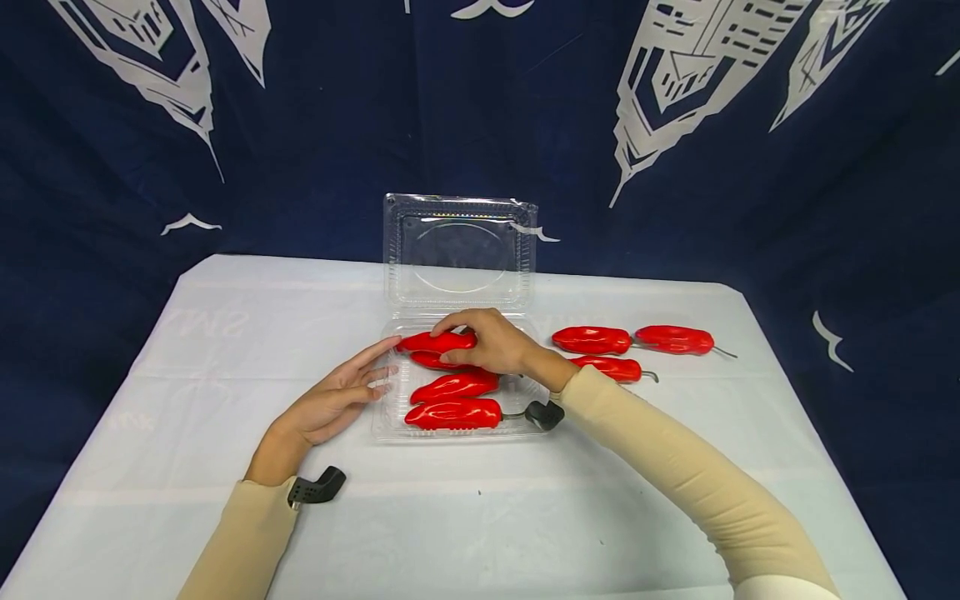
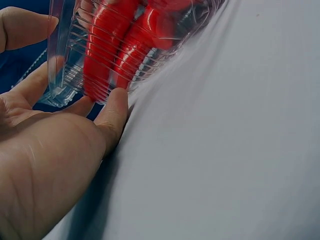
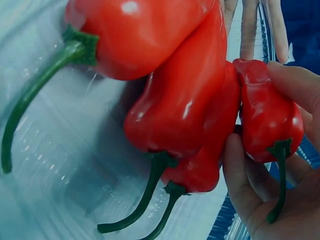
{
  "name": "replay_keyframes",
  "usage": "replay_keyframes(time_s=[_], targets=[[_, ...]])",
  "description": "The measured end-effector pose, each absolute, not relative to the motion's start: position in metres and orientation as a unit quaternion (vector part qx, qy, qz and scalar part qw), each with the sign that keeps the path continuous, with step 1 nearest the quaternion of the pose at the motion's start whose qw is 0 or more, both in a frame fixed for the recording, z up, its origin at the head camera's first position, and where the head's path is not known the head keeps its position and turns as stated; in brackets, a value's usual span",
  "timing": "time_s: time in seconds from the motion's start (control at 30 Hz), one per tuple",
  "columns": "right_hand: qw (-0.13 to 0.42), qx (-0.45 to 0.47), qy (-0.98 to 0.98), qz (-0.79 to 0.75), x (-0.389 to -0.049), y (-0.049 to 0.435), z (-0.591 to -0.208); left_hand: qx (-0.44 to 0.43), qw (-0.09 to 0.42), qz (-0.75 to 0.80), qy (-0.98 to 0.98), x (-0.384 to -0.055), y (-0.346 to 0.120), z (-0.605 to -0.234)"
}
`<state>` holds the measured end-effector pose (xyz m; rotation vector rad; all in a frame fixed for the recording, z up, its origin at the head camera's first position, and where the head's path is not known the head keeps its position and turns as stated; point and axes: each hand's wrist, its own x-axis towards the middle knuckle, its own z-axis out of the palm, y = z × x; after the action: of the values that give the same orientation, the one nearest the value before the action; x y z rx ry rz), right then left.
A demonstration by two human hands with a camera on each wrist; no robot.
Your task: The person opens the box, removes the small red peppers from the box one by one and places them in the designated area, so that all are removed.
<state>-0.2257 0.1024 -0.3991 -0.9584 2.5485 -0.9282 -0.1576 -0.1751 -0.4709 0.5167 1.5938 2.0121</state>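
Observation:
A hinged clear plastic box lies on the table with its lid raised at the back. Inside, several red peppers with green stems lie side by side, the front pepper nearest me. My right hand pinches a red pepper between thumb and fingers at the back of the box, beside the row. My left hand rests along the box's left side, fingers extended, the fingertips at the ribbed wall and one near the held pepper's tip.
To the right of the box lie three more red peppers: one at the back left, one at the far right and one in front, partly behind my right forearm. A white cloth covers the table. Behind it hangs a dark blue curtain.

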Motion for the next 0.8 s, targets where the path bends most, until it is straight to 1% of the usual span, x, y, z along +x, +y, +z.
replay_keyframes(time_s=[0.3, 0.57, 0.8], targets=[[0.133, -0.315, 0.891, -0.298, -0.223, 0.097, -0.397, 0.188, 0.26, 0.743, 0.588, -0.157, -0.175, -0.468], [0.132, -0.301, 0.888, -0.322, -0.22, 0.104, -0.394, 0.187, 0.261, 0.743, 0.588, -0.157, -0.174, -0.468], [0.126, -0.306, 0.88, -0.34, -0.219, 0.111, -0.39, 0.184, 0.264, 0.746, 0.583, -0.158, -0.174, -0.468]])
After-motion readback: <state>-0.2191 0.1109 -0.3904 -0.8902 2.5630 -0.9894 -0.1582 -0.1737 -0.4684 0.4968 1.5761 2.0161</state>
